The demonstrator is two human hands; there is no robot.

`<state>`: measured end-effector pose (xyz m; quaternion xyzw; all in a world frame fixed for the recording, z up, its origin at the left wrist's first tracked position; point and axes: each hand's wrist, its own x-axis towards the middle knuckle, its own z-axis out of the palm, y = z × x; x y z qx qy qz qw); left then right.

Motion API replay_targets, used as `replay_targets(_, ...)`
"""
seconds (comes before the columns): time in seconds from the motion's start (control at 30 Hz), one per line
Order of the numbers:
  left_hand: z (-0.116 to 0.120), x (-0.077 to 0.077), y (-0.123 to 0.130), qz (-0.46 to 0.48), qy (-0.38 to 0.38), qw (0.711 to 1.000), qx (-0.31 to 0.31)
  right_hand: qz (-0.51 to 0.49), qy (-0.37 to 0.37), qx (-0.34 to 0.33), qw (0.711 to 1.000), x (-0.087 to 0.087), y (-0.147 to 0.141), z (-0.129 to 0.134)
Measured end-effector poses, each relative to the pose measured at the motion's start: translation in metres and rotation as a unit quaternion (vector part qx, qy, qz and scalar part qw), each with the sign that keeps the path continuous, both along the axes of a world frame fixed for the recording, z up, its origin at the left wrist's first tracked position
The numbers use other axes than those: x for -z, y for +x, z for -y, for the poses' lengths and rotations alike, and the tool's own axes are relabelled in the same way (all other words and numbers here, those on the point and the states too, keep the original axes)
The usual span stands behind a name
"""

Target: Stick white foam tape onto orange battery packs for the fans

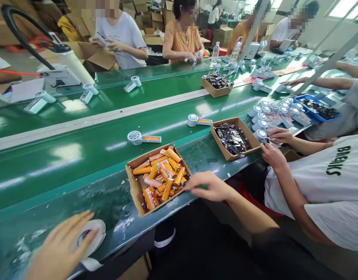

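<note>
– Start at the near edge of the bench [109, 194], right of the middle. See what?
– See a low carton [246, 154] heaped with flat dark parts, then a cluster of pale fans [262, 123] and, past those, a blue tray [310, 112] of more dark pieces. Beside that edge, notice a neighbour in a printed shirt [319, 171].
– Now toward the far edge?
– At the pale rail [109, 114], a smaller carton [221, 92], also full; farther back, a clear bottle [215, 53].
– And along the far edge, to the left?
– A white machine [65, 76] with a looping black hose [24, 33]. Nearby, three separate fans [132, 83].
– Behind that edge?
– An open cardboard box [100, 58], then a person in orange [180, 39].
</note>
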<state>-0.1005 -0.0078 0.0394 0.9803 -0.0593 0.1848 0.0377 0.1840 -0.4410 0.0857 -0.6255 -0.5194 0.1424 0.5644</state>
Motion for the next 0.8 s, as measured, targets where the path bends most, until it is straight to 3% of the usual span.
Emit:
replay_targets(0.07, -0.002, 0.023, -0.063, -0.048, -0.013, 0.998, -0.044, -0.105, 0.013, 0.000, 0.994, 0.020, -0.026, 0.032)
replay_targets(0.17, 0.020, 0.030, -0.101, -0.103, -0.037, 0.984, -0.138, -0.204, 0.040, 0.011, 0.978, 0.037, -0.048, 0.036)
replay_targets(0.33, 0.070, -0.009, -0.089, -0.149, -0.029, 0.975, -0.162, -0.205, 0.013, -0.048, 0.977, 0.034, -0.086, -0.013)
replay_targets(0.47, 0.125, -0.037, -0.066, -0.005, 0.006, 0.985, -0.172, -0.340, -0.086, -0.165, 0.922, 0.026, -0.127, -0.055)
replay_targets(0.57, 0.163, -0.056, -0.056, 0.080, 0.010, 0.989, -0.127, -0.341, -0.169, -0.242, 0.893, 0.024, -0.152, -0.084)
replay_targets(0.63, 0.168, -0.066, -0.057, 0.084, -0.002, 0.992, -0.090, -0.304, -0.196, -0.273, 0.891, 0.025, -0.162, -0.095)
replay_targets(0.7, 0.156, -0.067, -0.062, 0.065, -0.014, 0.994, -0.089, -0.272, -0.218, -0.320, 0.881, 0.027, -0.168, -0.094)
replay_targets(0.8, 0.130, -0.049, -0.069, 0.046, -0.015, 0.990, -0.131, -0.153, -0.245, -0.425, 0.858, 0.022, -0.169, -0.081)
